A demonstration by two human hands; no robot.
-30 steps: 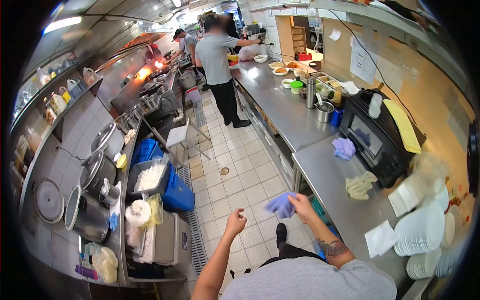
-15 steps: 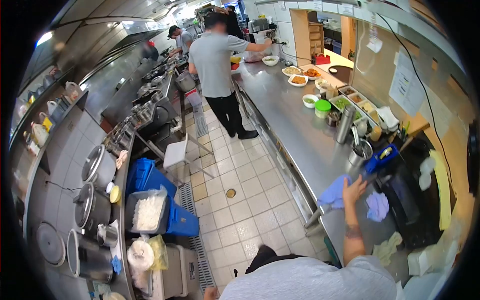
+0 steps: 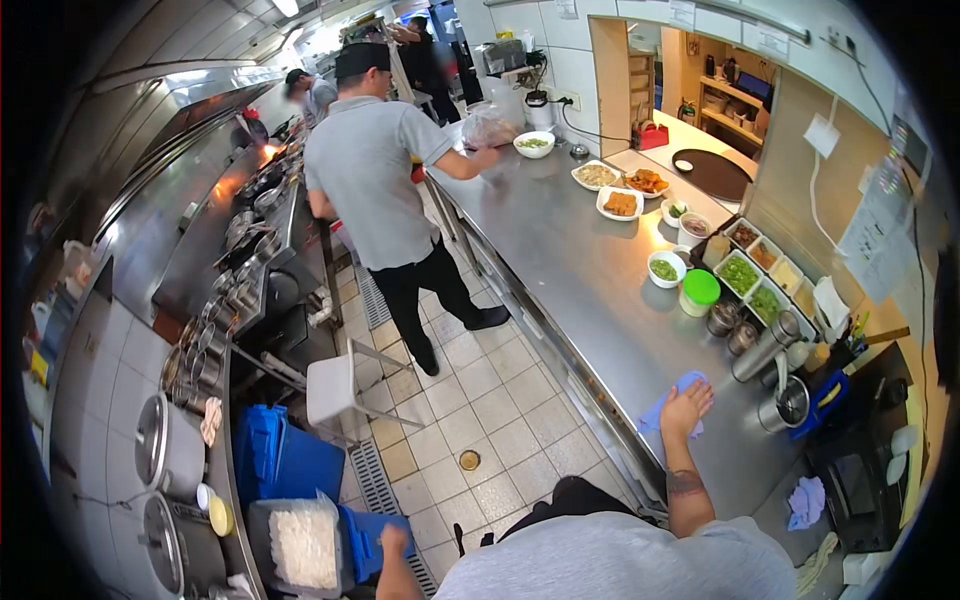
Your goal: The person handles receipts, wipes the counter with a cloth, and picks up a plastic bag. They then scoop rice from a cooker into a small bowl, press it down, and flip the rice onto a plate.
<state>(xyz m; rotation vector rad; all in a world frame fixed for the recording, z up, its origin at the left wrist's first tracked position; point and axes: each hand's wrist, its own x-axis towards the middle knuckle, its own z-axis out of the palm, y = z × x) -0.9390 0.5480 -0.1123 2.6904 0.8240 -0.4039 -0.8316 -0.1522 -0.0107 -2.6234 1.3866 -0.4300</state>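
My right hand (image 3: 686,409) lies flat on a purple cloth (image 3: 657,414), pressing it to the steel counter (image 3: 600,330) near its front edge. Its fingers are stretched out and the cloth shows around them. Down at the lower left, my left hand (image 3: 394,541) hangs over the blue bin lid (image 3: 372,524), fingers curled in and nothing visible in them. A second crumpled purple cloth (image 3: 806,502) rests farther right, by a black appliance (image 3: 856,490). Just beyond my right hand stands a steel pot (image 3: 783,408) with a utensil in it.
A co-worker in a grey shirt (image 3: 372,170) stands at the counter's far side. Bowls of food (image 3: 620,204), a green-lidded tub (image 3: 699,290) and topping trays (image 3: 740,273) line the right. A white stool (image 3: 331,391), blue bin (image 3: 300,455) and lidded pots (image 3: 172,440) are left.
My right hand and the cloth under it have moved away from the black appliance, along the counter. My left hand has risen into fuller view. The co-worker's outstretched arm has lowered toward the counter.
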